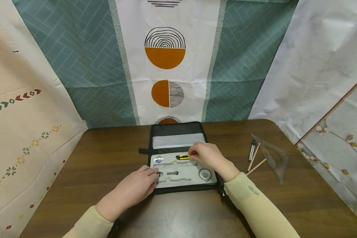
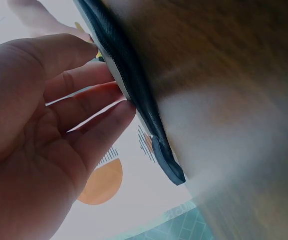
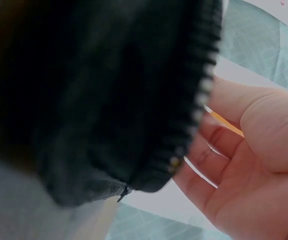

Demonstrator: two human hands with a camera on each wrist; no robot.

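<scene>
A black zip case point(image 1: 184, 189) lies unfolded on the table, with a pale grey moulded tray point(image 1: 182, 168) in its near half. My right hand point(image 1: 207, 155) pinches one end of a yellow and black utility knife point(image 1: 182, 157) over the tray's far part. In the right wrist view the case edge hides those fingertips. My left hand point(image 1: 141, 181) rests its fingertips on the tray's left edge, beside a small dark item partly covered by them. Its fingers point(image 2: 91, 102) look fairly straight in the left wrist view. A roll of tape point(image 1: 205, 174) sits in the tray's right part.
A small blue and white box point(image 1: 159, 160) occupies the tray's far left corner. On the right of the wooden table point(image 1: 113, 148) lie a clear set square point(image 1: 278, 158), a compass-like metal tool point(image 1: 252, 150) and two wooden pencils point(image 1: 254, 157). Patterned cloths hang around the table.
</scene>
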